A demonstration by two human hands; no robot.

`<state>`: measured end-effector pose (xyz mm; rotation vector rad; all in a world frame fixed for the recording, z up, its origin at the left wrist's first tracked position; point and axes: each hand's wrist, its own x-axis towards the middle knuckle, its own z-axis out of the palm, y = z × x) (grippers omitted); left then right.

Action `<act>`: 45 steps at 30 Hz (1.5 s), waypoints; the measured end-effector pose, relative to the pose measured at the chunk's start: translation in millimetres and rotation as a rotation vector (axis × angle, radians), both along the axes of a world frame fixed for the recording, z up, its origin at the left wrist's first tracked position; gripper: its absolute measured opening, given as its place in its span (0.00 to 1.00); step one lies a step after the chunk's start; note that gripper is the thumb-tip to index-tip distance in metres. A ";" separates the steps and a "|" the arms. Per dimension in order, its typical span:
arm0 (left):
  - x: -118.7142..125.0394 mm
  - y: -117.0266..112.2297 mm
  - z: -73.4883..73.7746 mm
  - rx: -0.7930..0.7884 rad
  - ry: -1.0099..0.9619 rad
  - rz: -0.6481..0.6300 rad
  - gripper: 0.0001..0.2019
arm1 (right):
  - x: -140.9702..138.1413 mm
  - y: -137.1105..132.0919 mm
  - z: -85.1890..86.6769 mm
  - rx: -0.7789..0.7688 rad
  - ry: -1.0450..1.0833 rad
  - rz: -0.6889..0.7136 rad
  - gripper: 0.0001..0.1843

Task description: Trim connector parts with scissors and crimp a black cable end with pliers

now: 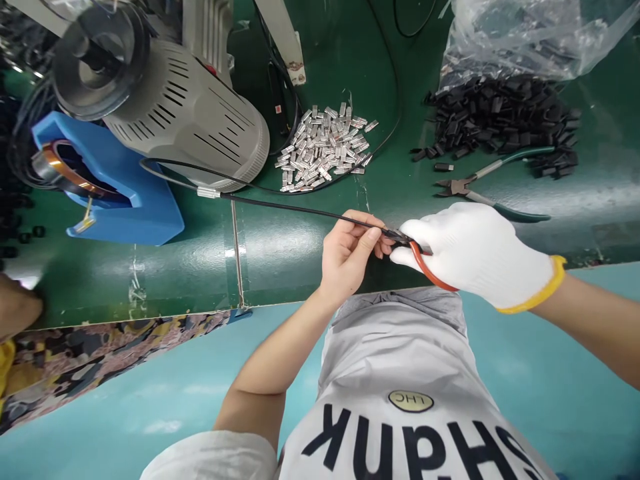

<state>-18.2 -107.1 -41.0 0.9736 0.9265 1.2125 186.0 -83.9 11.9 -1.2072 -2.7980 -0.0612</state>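
My bare left hand (350, 253) pinches the end of a thin black cable (280, 205) near the front edge of the green table (300, 267). My right hand (475, 250), in a white glove with a yellow cuff, is closed round a small tool with a red handle (429, 272). The tool's tip meets the cable end between the two hands. The cable runs left past a silver ferrule (209, 193) and loops under a grey machine (175, 100).
A pile of small silver metal parts (325, 147) lies mid-table. Black plastic parts (500, 120) spill from a clear bag (525, 33) at the right, with green-handled pliers (480, 187) beside them. A blue holder (120, 187) with amber tape sits left. Another person's hand (17, 307) shows far left.
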 end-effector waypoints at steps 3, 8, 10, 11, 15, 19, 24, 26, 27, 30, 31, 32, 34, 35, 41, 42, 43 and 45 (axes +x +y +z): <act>0.5 -0.2 0.8 0.002 -0.008 -0.001 0.14 | 1.2 1.1 0.0 0.029 -0.010 0.034 0.21; 1.3 -0.9 1.4 -0.018 -0.003 -0.006 0.13 | 3.0 -0.6 -1.6 0.048 -0.023 0.030 0.22; 1.5 -1.3 0.9 -0.012 -0.016 -0.003 0.12 | 3.6 -1.5 -2.4 0.040 -0.032 0.031 0.22; 1.7 -1.4 0.6 -0.011 -0.021 0.000 0.13 | 3.8 -1.8 -2.9 0.036 -0.037 0.030 0.22; 2.0 -1.7 -0.8 -0.017 -0.019 0.007 0.14 | 4.8 -2.3 -5.4 0.025 -0.044 0.024 0.23; 2.1 -1.5 -1.4 -0.006 -0.010 0.006 0.14 | 6.2 -2.6 -7.6 0.031 -0.062 0.030 0.21; 2.6 -0.9 -1.1 0.008 -0.023 0.005 0.12 | 7.4 -4.9 -7.1 -0.017 -0.088 0.010 0.23; 2.8 -0.7 -1.0 0.001 -0.017 0.001 0.13 | 7.4 -5.6 -7.0 -0.075 -0.089 0.010 0.25; 2.9 -0.7 -0.9 -0.007 -0.012 -0.001 0.14 | 7.5 -5.6 -7.2 -0.109 -0.084 0.014 0.26; 3.6 -1.1 0.1 -0.007 0.002 0.001 0.14 | 8.7 -3.9 -8.0 -0.149 -0.056 0.014 0.28; 4.0 -1.5 0.7 -0.001 0.006 0.002 0.14 | 9.3 -3.0 -7.8 -0.138 -0.046 0.007 0.28; 4.5 -1.9 1.4 0.004 0.013 0.001 0.14 | 9.8 -2.1 -7.3 -0.123 -0.036 0.003 0.27; 5.4 -2.8 2.7 0.009 0.024 0.005 0.13 | 10.0 -0.7 -5.2 -0.104 -0.012 0.014 0.26; 5.7 -3.2 3.2 0.004 0.030 0.009 0.13 | 9.6 -0.3 -3.9 -0.097 -0.001 0.024 0.26; 4.7 -3.5 2.2 -0.006 0.016 0.021 0.13 | 3.2 -4.0 1.3 -0.013 -0.015 0.027 0.24; 4.3 -3.4 1.8 0.003 0.011 0.018 0.13 | 2.3 -5.0 1.8 -0.006 -0.026 0.022 0.24; 4.0 -3.3 1.4 0.012 0.009 0.017 0.12 | 1.7 -5.9 2.1 0.000 -0.036 0.015 0.24; 3.8 -3.2 1.1 0.018 0.015 0.021 0.12 | 1.1 -7.3 2.3 0.009 -0.055 0.006 0.24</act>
